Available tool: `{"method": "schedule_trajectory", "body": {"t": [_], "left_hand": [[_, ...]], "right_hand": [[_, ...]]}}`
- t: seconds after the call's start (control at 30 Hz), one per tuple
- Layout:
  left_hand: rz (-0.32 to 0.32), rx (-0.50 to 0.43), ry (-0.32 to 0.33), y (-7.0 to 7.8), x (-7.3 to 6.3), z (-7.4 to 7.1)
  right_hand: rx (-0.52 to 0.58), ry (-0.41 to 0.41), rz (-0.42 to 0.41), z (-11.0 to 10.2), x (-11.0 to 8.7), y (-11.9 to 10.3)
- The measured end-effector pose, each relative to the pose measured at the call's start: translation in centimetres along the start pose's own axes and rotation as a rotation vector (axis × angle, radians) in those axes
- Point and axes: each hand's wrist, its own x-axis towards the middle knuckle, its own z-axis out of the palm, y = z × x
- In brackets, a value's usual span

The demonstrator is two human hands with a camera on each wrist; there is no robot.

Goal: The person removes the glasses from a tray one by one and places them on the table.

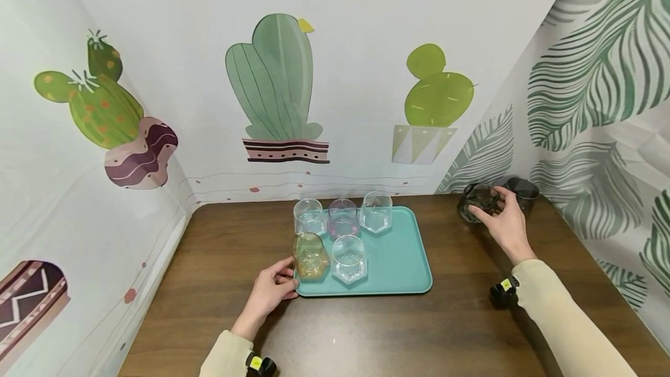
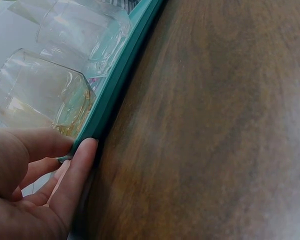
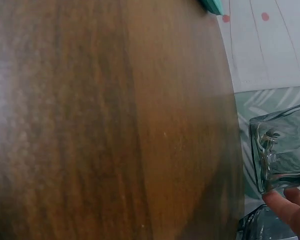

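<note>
At the front left corner of a teal tray (image 1: 405, 258), my left hand (image 1: 271, 288) pinches the rim between thumb and fingers. Just behind those fingers stands an amber-tinted drinking glass (image 1: 310, 256), also large in the left wrist view. My right hand (image 1: 506, 226), at the far right of the table, grips a dark grey glass (image 1: 473, 198) around its sides. The thick, angular base of this glass (image 3: 270, 150) shows in the right wrist view. Another dark glass (image 1: 525, 189) stands right behind the hand, partly hidden by it.
On the tray, a clear glass (image 1: 349, 259) stands beside the amber one. Along its back edge are a second clear glass (image 1: 309, 214), a pink-tinted glass (image 1: 343, 220) and a third clear glass (image 1: 376, 212). Printed cloth walls (image 1: 361, 74) border the brown wooden table (image 1: 419, 330).
</note>
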Motion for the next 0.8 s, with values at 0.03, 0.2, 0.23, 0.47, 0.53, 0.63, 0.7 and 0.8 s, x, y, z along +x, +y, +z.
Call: {"method": "schedule_trajectory", "body": {"t": [0.03,0.2,0.23,0.47,0.53,0.63,0.7,0.8], "left_hand": [[0.0,0.0,0.0,0.0,0.0,0.0],[0.0,0.007,-0.007,-0.1,0.0,0.0],[0.001,0.008,-0.008,-0.1,0.0,0.0],[0.005,0.016,-0.003,-0.1,0.0,0.0],[0.001,0.019,-0.001,0.0,0.0,0.0],[0.001,0.022,0.001,0.1,-0.1,0.1],[0.002,0.019,0.001,0.2,-0.2,0.1],[0.005,0.015,-0.002,0.2,-0.1,0.1]], "right_hand": [[-0.003,0.002,0.0,0.0,0.0,0.0],[-0.007,0.006,0.001,0.2,0.2,0.2],[-0.009,0.006,0.001,0.2,0.2,0.2],[-0.022,0.005,-0.004,0.4,0.0,0.8],[-0.025,0.012,-0.003,0.5,0.0,1.0],[-0.025,0.028,-0.007,0.6,-0.1,1.3],[-0.025,0.037,-0.011,0.6,-0.1,1.5],[-0.022,0.042,-0.015,0.6,0.0,1.7]]}}
